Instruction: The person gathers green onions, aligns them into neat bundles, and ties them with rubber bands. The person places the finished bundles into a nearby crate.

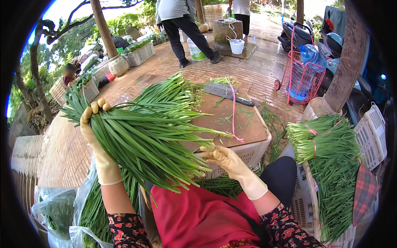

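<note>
My left hand [96, 124], in a cream rubber glove, grips a loose bunch of garlic chives [149, 133] near the leaf tips. The pale stem ends fan out to the right. My right hand [221, 158], gloved alike, has its fingertips at the lower stem ends; whether they pinch a stem is unclear. Beyond the bunch, a pile of garlic chives [167, 96] lies on a brown board [214, 124] over a white plastic crate [248, 155]. A cleaver [228, 94] with a black handle rests on the board, and a pink tie strip [233, 114] lies across it.
Tied chive bundles [313, 139] top a full crate at my right. A plastic bag [55, 204] and more chives [108, 198] are at lower left. Farther off are a standing person [183, 28], a white bucket [237, 46], a red cart [305, 77] and a wooden post [347, 55].
</note>
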`<state>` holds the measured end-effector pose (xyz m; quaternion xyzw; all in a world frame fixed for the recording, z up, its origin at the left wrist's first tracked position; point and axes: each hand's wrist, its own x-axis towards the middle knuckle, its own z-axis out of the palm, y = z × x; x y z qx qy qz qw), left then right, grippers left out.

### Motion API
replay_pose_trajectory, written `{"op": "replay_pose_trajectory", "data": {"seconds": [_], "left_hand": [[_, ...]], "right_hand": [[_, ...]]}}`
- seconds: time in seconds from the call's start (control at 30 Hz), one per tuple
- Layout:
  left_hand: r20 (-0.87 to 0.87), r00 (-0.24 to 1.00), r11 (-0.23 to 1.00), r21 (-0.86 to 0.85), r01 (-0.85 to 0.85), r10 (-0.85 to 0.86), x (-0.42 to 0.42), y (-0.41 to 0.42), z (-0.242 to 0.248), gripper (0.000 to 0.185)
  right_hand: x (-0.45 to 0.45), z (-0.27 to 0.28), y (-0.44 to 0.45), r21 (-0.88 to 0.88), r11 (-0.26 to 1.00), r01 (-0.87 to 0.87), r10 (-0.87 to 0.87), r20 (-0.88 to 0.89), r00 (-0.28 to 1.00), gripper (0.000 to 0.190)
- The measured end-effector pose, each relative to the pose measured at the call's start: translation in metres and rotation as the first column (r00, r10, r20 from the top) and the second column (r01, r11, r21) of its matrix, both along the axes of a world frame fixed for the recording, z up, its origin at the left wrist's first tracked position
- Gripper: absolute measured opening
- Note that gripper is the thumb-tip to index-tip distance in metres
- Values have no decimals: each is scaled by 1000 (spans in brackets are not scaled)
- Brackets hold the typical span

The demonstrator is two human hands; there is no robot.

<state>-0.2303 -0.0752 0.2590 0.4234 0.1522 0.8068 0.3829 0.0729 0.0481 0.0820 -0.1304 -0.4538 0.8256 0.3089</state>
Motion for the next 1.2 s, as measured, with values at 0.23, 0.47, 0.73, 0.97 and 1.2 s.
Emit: {"op": "replay_pose_trajectory", "data": {"seconds": [0.23, 0.47, 0.73, 0.97, 1.2], "left_hand": [[116, 981, 988, -17, -151, 152, 8, -6, 10, 12], [27, 997, 996, -40, -77, 78, 5, -2, 2, 11], [74, 993, 994, 37, -99, 96, 6, -6, 6, 11], [18, 996, 994, 70, -87, 86, -5, -7, -6, 11], [62, 996, 998, 21, -66, 64, 5, 13, -3, 12]], "right_hand": [[21, -53, 29, 12, 982, 187, -179, 352, 919, 17], [-5, 21, 7, 102, 967, 232, -229, -43, 973, 19], [27, -54, 24, 45, 979, 197, -199, 377, 905, 21], [-7, 1, -26, 11, 999, -34, 33, 60, 998, 27], [16, -46, -6, -261, 961, 88, -64, 99, 993, 16]]}}
